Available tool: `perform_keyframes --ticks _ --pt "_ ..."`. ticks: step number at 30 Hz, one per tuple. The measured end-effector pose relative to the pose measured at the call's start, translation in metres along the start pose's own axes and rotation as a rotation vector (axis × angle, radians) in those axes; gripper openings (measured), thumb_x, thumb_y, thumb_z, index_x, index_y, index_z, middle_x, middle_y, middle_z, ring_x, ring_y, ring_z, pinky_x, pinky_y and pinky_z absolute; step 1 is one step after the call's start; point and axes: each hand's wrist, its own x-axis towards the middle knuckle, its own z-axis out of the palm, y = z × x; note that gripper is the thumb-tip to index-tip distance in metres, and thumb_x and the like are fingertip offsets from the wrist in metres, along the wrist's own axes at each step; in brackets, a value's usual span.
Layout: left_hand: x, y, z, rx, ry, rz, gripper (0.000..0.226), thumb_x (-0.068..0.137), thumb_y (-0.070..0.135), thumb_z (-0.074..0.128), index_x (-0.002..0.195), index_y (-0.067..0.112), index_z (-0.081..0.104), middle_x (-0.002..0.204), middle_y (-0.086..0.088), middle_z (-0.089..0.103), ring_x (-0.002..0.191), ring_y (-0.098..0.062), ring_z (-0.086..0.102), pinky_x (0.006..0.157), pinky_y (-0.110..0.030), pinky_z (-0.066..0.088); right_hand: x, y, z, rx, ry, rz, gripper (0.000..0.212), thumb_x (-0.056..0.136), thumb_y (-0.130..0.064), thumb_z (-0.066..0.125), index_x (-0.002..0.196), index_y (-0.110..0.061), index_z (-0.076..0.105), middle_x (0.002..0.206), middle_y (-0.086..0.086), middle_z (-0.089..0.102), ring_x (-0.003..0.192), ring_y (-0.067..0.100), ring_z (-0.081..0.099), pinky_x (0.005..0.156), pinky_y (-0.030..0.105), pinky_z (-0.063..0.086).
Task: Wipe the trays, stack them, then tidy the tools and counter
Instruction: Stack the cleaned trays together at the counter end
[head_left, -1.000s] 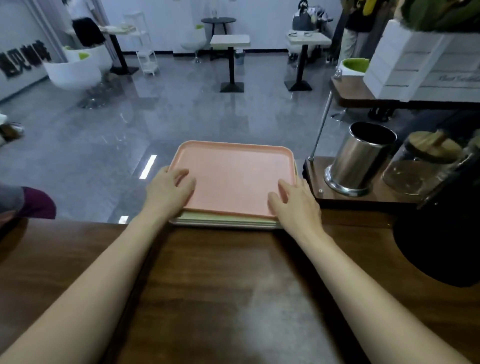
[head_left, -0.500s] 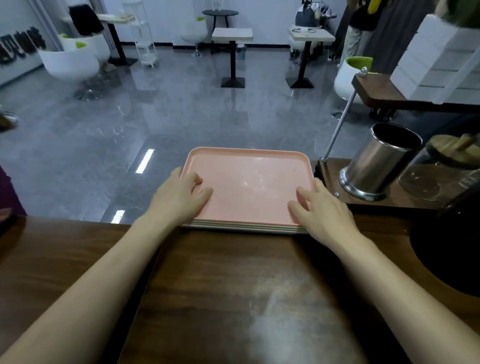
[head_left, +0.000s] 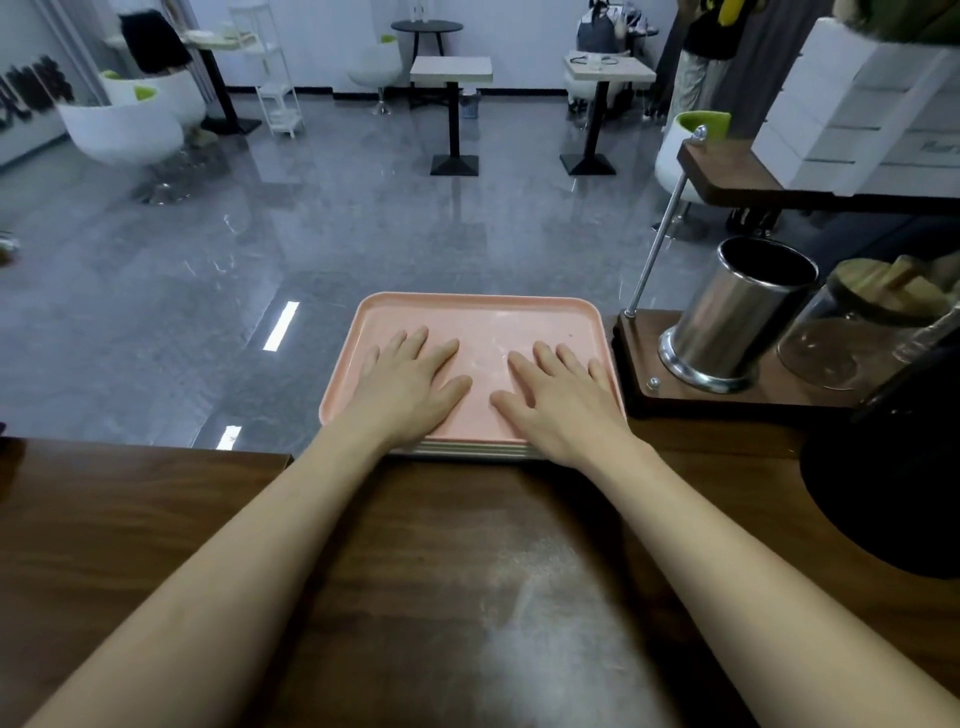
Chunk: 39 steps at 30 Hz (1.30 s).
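A pink tray (head_left: 483, 317) tops a stack of pale trays (head_left: 467, 450) at the far edge of the dark wooden counter (head_left: 441, 571). The stack juts out past the counter's edge over the floor. My left hand (head_left: 408, 384) lies flat on the tray's left half, fingers spread. My right hand (head_left: 563, 397) lies flat on its right half, fingers spread too. Neither hand holds anything.
Just right of the stack is a low wooden stand (head_left: 727, 395) bearing a steel canister (head_left: 737, 312) and a glass jar (head_left: 862, 332). A large black object (head_left: 893, 467) sits at the counter's right. Beyond the counter are a grey floor, small tables and white chairs.
Both hands slid from the tray stack's near corners onto the pink tray's surface and now lie flat. The view also shifted a little.
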Motion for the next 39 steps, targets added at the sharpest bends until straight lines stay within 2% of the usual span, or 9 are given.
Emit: perform_keyframes --ticks 4,8,11,17,19,27,33,36,39 --pt "-0.008 0.003 -0.008 -0.082 0.030 0.015 0.071 0.096 0.074 0.036 0.155 0.035 0.039 0.168 -0.009 0.022 0.155 -0.028 0.015 0.126 -0.049 0.011 -0.011 0.001 -0.006 0.200 0.222 -0.065 0.041 0.099 -0.047 0.044 0.127 -0.025 0.064 0.130 -0.001 0.060 0.131 0.024 0.047 0.110 0.045 0.033" --pt "-0.039 0.015 -0.012 -0.249 0.369 0.070 0.056 0.096 0.064 0.046 0.134 0.028 0.067 0.147 0.001 0.058 0.145 -0.021 0.040 0.121 -0.043 0.031 -0.081 0.017 -0.016 0.520 0.367 -0.134 0.028 0.101 -0.033 0.055 0.124 -0.027 0.070 0.141 -0.007 0.058 0.143 0.010 0.038 0.112 0.028 0.032" --pt "-0.085 0.052 0.003 -0.315 0.515 0.169 0.038 0.100 0.046 0.056 0.127 0.024 0.070 0.134 0.003 0.066 0.136 -0.020 0.051 0.113 -0.043 0.041 -0.163 0.051 -0.011 0.610 0.375 -0.130 0.024 0.097 -0.033 0.060 0.117 -0.030 0.074 0.139 -0.013 0.058 0.134 -0.001 0.046 0.108 0.012 0.033" --pt "-0.189 0.193 0.061 -0.471 0.303 0.285 0.039 0.094 0.053 0.049 0.117 0.031 0.072 0.118 0.019 0.068 0.113 -0.003 0.062 0.095 -0.016 0.042 -0.291 0.164 0.001 0.583 0.316 0.079 0.024 0.099 -0.032 0.060 0.119 -0.033 0.073 0.134 -0.025 0.053 0.126 -0.011 0.043 0.096 -0.005 0.022" --pt "-0.211 0.248 0.078 -0.486 0.228 0.308 0.040 0.094 0.055 0.050 0.121 0.033 0.069 0.120 0.022 0.066 0.114 0.001 0.059 0.095 -0.013 0.040 -0.326 0.202 -0.005 0.569 0.337 0.116 0.025 0.099 -0.034 0.059 0.121 -0.034 0.072 0.135 -0.023 0.056 0.125 -0.008 0.047 0.095 -0.002 0.024" --pt "-0.262 0.458 0.130 -0.578 0.108 0.403 0.038 0.096 0.053 0.057 0.131 0.040 0.062 0.128 0.025 0.061 0.120 0.003 0.054 0.101 -0.027 0.045 -0.464 0.369 -0.050 0.548 0.344 0.269 0.036 0.099 -0.052 0.052 0.127 -0.037 0.068 0.137 -0.022 0.058 0.129 -0.005 0.048 0.106 0.020 0.039" --pt "-0.250 0.574 0.161 -0.541 -0.020 0.526 0.041 0.098 0.057 0.053 0.134 0.040 0.059 0.131 0.026 0.058 0.120 0.003 0.052 0.097 -0.025 0.043 -0.527 0.484 -0.069 0.467 0.429 0.490 0.032 0.101 -0.042 0.054 0.128 -0.032 0.068 0.140 -0.012 0.058 0.133 0.007 0.050 0.110 0.030 0.040" --pt "-0.233 0.626 0.176 -0.518 -0.049 0.584 0.037 0.099 0.054 0.054 0.132 0.040 0.060 0.130 0.023 0.058 0.118 0.000 0.053 0.094 -0.026 0.043 -0.540 0.531 -0.071 0.384 0.443 0.570 0.035 0.102 -0.038 0.052 0.135 -0.030 0.062 0.149 -0.008 0.051 0.140 0.014 0.043 0.112 0.034 0.036" --pt "-0.229 0.665 0.193 -0.525 -0.039 0.594 0.034 0.099 0.049 0.058 0.129 0.034 0.064 0.129 0.017 0.062 0.118 -0.005 0.057 0.098 -0.031 0.046 -0.539 0.568 -0.074 0.305 0.278 0.620 0.051 0.105 -0.041 0.046 0.153 -0.026 0.042 0.162 -0.003 0.032 0.152 0.018 0.022 0.118 0.038 0.026"
